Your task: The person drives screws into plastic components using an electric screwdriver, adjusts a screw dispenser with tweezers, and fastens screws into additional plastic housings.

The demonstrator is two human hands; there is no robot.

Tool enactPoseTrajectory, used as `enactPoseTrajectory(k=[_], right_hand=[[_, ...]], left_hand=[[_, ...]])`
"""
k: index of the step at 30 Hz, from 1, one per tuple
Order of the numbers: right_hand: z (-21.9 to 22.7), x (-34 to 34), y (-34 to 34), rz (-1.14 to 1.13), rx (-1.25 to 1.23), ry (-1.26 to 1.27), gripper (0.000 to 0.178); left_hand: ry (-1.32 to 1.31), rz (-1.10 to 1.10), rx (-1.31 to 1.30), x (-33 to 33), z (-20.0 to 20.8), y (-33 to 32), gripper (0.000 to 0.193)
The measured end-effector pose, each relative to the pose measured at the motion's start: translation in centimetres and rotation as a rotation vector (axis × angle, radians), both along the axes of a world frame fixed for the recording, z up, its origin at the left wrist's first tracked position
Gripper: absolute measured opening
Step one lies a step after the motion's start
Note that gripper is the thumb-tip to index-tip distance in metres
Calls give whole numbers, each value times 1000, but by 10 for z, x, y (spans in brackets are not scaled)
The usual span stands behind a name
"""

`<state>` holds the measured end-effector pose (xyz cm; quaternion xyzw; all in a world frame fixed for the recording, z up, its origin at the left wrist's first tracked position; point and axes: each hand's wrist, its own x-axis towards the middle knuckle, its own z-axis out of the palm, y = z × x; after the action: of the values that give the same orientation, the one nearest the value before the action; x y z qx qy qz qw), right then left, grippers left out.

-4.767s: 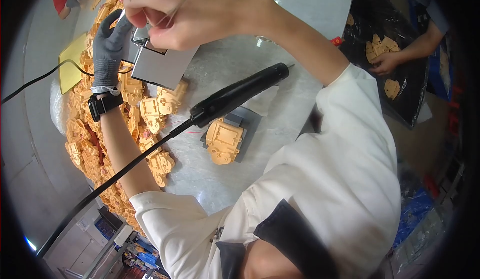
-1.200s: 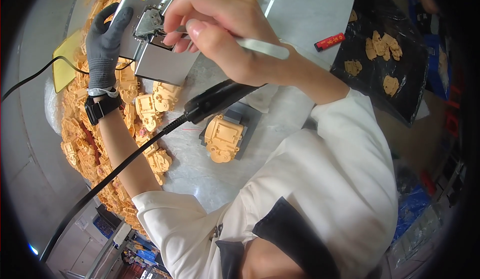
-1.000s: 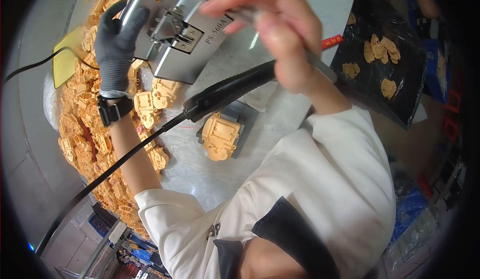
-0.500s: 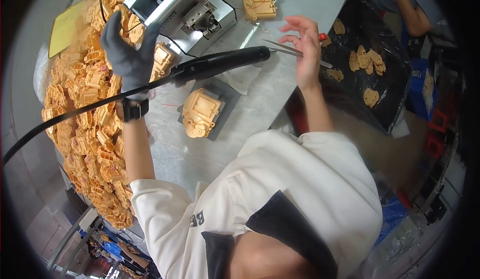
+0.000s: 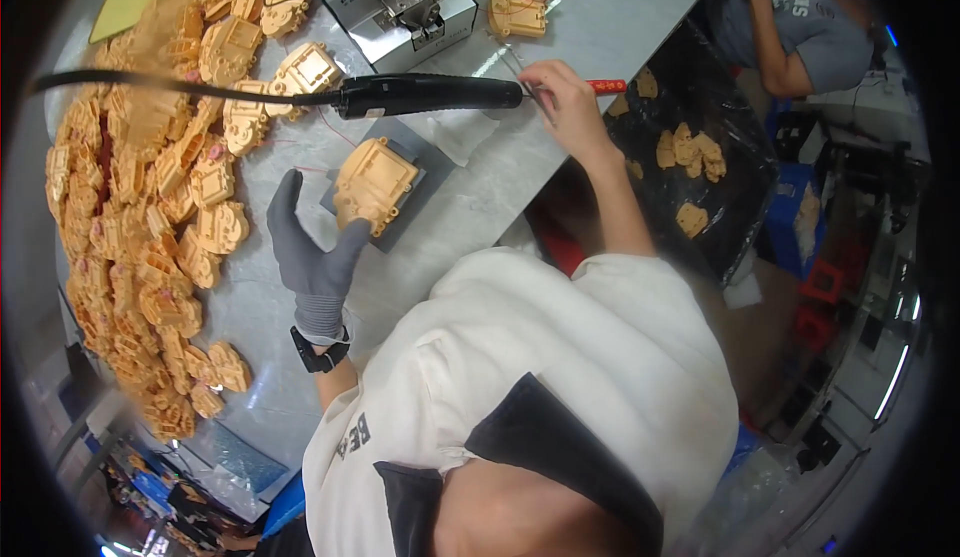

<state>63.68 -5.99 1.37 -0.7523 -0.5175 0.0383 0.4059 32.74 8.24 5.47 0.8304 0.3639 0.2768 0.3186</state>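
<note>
My left hand point(image 5: 312, 257), in a grey glove, is open with thumb and fingers spread beside a tan plastic housing point(image 5: 374, 179). The thumb reaches the housing's lower edge; whether it touches is unclear. The housing lies on a dark grey square pad point(image 5: 432, 165). My bare right hand point(image 5: 572, 112) is closed around metal tweezers point(image 5: 514, 60), their points toward the machine. A red stick-like piece point(image 5: 607, 86) shows behind this hand; I cannot tell if it is held. A black corded handheld tool point(image 5: 430, 96) stretches above the pad, its tip by my right fingers.
A large heap of tan housings point(image 5: 140, 227) covers the left side. A silver boxy machine point(image 5: 415, 17) stands at the back, with more housings point(image 5: 520, 5) to its right. Tan pieces point(image 5: 690, 152) lie on black sheeting point(image 5: 745, 192) at right. Another person point(image 5: 800, 42) sits at far right.
My left hand has come down from beside the machine to the housing on the pad. My right hand has closed more around the tweezers. The view has shifted.
</note>
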Motion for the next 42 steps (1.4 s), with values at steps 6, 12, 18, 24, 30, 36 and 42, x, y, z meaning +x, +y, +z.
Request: enactPoseTrajectory(k=[6,12,18,24,30,36,42], right_hand=[[26,-11,16,-3,82,-182,33],[17,-58,75,164,-68,-54,40],[43,-48,85,57,229,408,25],[83,-68,95,628,594,994,58],[60,-139,126,585,419,944,38],[39,-174,149,478,491,676,16],[36,-179,158,572,564,747,38]], left_hand=[[123,36,106,13,-40,-27,74],[87,143,119,-4,-42,-42,69],[29,176,95,-40,-49,-55,70],[-2,227,34,-53,-52,-64,70],[27,187,21,-56,-41,-69,70],[-98,294,-30,-55,-49,-76,74],[-23,302,-41,-51,-46,-74,88]])
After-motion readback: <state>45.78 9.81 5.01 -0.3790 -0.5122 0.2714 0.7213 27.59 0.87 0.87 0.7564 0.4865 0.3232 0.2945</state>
